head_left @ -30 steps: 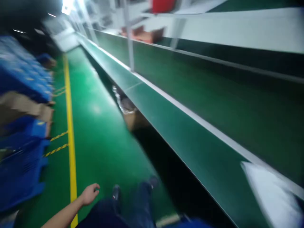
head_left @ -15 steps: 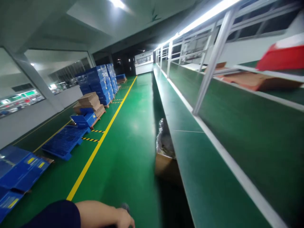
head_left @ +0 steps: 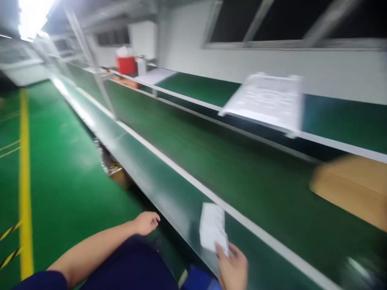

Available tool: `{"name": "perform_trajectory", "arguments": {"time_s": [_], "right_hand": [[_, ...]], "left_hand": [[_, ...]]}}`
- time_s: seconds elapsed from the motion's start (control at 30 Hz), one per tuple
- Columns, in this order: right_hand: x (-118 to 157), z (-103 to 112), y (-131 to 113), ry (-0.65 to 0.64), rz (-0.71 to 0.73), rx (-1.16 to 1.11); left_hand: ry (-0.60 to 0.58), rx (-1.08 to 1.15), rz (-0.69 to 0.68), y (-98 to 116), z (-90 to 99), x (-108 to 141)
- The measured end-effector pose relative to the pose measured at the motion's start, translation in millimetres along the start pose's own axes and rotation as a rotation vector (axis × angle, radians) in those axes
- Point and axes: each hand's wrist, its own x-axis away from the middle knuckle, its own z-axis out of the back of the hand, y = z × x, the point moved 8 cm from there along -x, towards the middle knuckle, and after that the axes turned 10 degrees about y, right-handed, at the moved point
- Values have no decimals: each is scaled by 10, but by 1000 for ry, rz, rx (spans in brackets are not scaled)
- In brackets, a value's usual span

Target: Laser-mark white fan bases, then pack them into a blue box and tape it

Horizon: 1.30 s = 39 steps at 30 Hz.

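Note:
My right hand (head_left: 233, 268), at the bottom of the view, pinches the lower corner of a small flat white packet (head_left: 212, 226) between thumb and fingers. It may be folded paper or a bag; blur hides which. The packet is over the green workbench ledge (head_left: 169, 193), close to its pale metal rail. My left hand (head_left: 146, 222) is beside the near edge of the ledge, over the floor side. Its fingers are loosely curled in, and nothing shows in them.
Beyond the rail runs a green conveyor surface (head_left: 193, 149) with a brown cardboard piece (head_left: 353, 187) at right. A white bundle (head_left: 266, 100) overhangs the back shelf. A red box (head_left: 126, 64) stands farther off. Under the ledge is a carton with a silvery liner (head_left: 117, 175).
The view has swung right, from the aisle to the workbench. My right hand and the white packet have come into view. My left arm now reaches farther up in the view.

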Motion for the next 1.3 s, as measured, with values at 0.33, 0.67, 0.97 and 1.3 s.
{"name": "perform_trajectory", "arguments": {"time_s": [0.33,0.67,0.97,1.3], "right_hand": [[1007,799,-530,372,-201,-659],[1598,819,-1076,281,-246,-828],[1295,1292,-1415,344,-2,-316],[862,1248,-1532,-37,121,-263]], "left_hand": [[-329,193,-517,2222,153,-453],[-874,480,-309,2208,-19,-243],[-797,505,-366,2402,239,-136],[-365,596,-310,2389,765,-356]]}}
